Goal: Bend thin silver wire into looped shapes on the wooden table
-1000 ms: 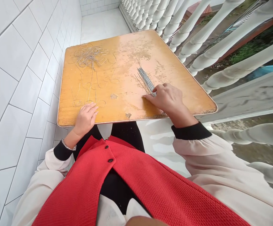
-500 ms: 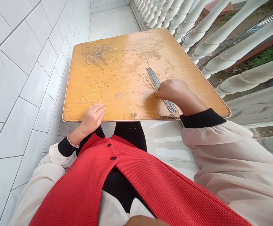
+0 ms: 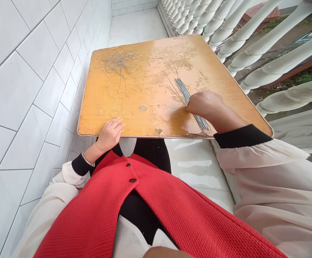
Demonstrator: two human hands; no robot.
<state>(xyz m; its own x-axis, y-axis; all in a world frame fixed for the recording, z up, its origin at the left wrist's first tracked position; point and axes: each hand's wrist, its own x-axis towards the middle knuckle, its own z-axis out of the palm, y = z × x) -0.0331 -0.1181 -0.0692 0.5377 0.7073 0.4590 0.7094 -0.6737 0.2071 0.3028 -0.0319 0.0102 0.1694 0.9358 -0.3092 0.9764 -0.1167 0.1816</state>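
Observation:
A bundle of thin straight metal wires (image 3: 184, 91) lies on the worn orange table (image 3: 158, 53), right of centre. My right hand (image 3: 206, 105) rests on top of that bundle with its fingers curled closed over the wires. My left hand (image 3: 110, 134) lies at the table's near edge, fingers loosely together and flat, holding nothing. Just beyond it lie several bent wire loops (image 3: 114, 107). A tangled heap of bent wires (image 3: 119, 61) sits at the far left of the table.
A white tiled wall (image 3: 37, 71) runs close along the table's left side. White balusters (image 3: 242, 36) of a railing stand to the right. My red vest and black-cuffed cream sleeves fill the foreground.
My right hand has slid up along the wire bundle and its fingers have curled closed over it. The left hand has stayed at the near edge. The camera view has shifted slightly.

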